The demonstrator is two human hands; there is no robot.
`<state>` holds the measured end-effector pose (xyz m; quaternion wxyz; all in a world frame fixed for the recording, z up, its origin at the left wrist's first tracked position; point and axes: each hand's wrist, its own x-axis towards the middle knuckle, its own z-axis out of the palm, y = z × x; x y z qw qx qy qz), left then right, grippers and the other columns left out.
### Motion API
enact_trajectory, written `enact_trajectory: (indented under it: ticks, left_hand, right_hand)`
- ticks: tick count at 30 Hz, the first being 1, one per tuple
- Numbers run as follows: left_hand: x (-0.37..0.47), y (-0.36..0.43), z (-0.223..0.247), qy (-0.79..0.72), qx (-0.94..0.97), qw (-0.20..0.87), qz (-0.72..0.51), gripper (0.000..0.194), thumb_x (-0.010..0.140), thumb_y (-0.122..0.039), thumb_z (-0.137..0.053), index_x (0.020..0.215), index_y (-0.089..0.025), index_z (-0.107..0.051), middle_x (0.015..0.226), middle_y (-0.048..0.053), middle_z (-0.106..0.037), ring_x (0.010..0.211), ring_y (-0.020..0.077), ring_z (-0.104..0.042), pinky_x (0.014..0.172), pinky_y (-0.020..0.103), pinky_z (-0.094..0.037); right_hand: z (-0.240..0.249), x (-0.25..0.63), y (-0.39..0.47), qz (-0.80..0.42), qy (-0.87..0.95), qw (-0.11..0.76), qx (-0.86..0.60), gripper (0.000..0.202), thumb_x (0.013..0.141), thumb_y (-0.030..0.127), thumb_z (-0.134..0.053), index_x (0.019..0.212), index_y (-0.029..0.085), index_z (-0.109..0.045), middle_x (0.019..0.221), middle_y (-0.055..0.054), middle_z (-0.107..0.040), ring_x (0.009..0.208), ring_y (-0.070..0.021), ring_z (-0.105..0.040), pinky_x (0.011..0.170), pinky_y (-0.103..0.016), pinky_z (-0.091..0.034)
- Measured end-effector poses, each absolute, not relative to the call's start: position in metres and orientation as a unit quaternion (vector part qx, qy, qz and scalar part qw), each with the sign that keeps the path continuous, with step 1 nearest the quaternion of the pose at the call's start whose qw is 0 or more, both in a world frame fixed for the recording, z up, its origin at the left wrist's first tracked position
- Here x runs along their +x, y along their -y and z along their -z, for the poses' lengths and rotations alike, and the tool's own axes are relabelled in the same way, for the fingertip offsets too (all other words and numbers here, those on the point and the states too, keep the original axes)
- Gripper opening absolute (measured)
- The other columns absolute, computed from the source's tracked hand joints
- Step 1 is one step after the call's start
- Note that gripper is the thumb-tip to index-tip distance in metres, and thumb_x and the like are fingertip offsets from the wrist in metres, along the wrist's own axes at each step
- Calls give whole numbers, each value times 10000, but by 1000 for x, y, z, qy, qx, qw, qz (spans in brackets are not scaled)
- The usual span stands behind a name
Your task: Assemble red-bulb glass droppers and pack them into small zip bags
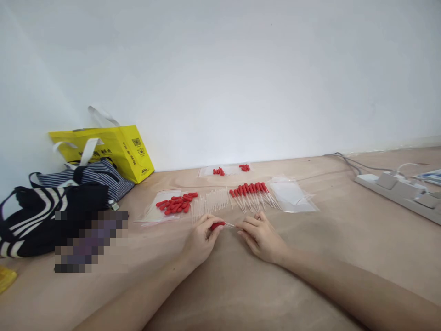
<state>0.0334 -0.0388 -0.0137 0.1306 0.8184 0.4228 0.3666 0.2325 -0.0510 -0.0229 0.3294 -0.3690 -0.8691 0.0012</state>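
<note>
Between the fingers of my left hand (pixel 203 236) is a red rubber dropper bulb (pixel 217 225). My right hand (pixel 260 235) pinches the far end of a thin clear tube (pixel 230 225), whose other end meets the bulb's mouth; how deep it sits inside I cannot tell. Just beyond my left hand lies a row of loose clear tubes (pixel 217 200). Assembled droppers (pixel 253 191), red bulbs on pale tubes, lie side by side beyond my right hand. A heap of loose red bulbs (pixel 176 203) rests at the left, partly on a plastic bag (pixel 151 211).
Flat clear bags (pixel 292 195) lie right of the droppers. Near the wall, small red bulbs (pixel 218 171) rest on another bag. A yellow bag (pixel 134 154), a striped bag (pixel 99 177) and a black bag (pixel 44 220) crowd the left. A power strip (pixel 396 193) with chargers lies at right.
</note>
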Motion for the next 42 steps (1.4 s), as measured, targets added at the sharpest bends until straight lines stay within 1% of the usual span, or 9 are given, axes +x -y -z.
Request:
enact_trajectory:
  ticks: [3, 7, 10, 14, 21, 29, 38, 42]
  left_hand:
    - [33, 37, 14, -407, 825, 148, -362, 158, 822, -219, -445, 880, -190, -589, 809, 21, -599, 753, 127, -559, 682, 251, -453]
    - [33, 38, 13, -400, 842, 145, -333, 163, 826, -229, -440, 824, -176, -594, 746, 14, -598, 691, 119, -554, 630, 238, -437]
    - [34, 42, 11, -393, 860, 106, -309, 154, 822, -234, -449, 800, -178, -590, 740, 11, -606, 692, 126, -551, 654, 265, -410]
    - [36, 44, 11, -368, 878, 50, -301, 141, 820, -236, -453, 787, -184, -580, 729, 1, -624, 672, 126, -549, 699, 300, -368]
    - [41, 42, 12, -341, 882, 23, -324, 120, 818, -213, -447, 761, -184, -549, 694, -14, -622, 645, 112, -541, 797, 335, -325]
    - [41, 43, 13, -324, 889, 27, -322, 113, 817, -214, -446, 758, -183, -537, 694, -19, -621, 632, 108, -537, 807, 342, -306]
    - [42, 43, 11, -341, 893, 27, -293, 161, 824, -239, -423, 742, -191, -553, 695, -21, -631, 632, 107, -547, 842, 354, -281]
    - [42, 41, 8, -370, 884, 22, -286, 155, 818, -259, -445, 744, -198, -567, 705, -19, -634, 675, 121, -557, 837, 353, -283]
  right_hand:
    - [22, 232, 52, 17, 872, 340, -353, 202, 838, 158, -385, 919, 163, -571, 728, -20, -576, 631, -120, -437, 657, -280, -232]
    - [21, 236, 48, 76, 880, 337, -326, 220, 790, 97, -387, 843, 170, -588, 678, -3, -562, 572, -104, -403, 636, -289, -202]
    - [21, 241, 44, 115, 887, 332, -301, 251, 746, 52, -373, 806, 167, -589, 640, 7, -545, 548, -93, -391, 638, -298, -189]
    - [22, 242, 41, 137, 886, 333, -291, 243, 743, 59, -368, 775, 161, -586, 626, 6, -530, 551, -94, -389, 630, -301, -178]
    - [22, 235, 44, 99, 878, 354, -307, 234, 747, 85, -370, 794, 154, -588, 628, 0, -516, 545, -107, -342, 603, -286, -176]
    - [23, 233, 44, 37, 883, 352, -310, 210, 783, 105, -372, 790, 149, -577, 661, -9, -539, 567, -107, -372, 627, -284, -196]
    - [24, 233, 40, 0, 896, 308, -320, 213, 835, 138, -362, 831, 152, -575, 689, -16, -545, 614, -111, -426, 641, -275, -234]
    - [14, 236, 41, -9, 907, 269, -324, 225, 860, 177, -361, 929, 167, -575, 754, -28, -562, 701, -123, -461, 648, -269, -246]
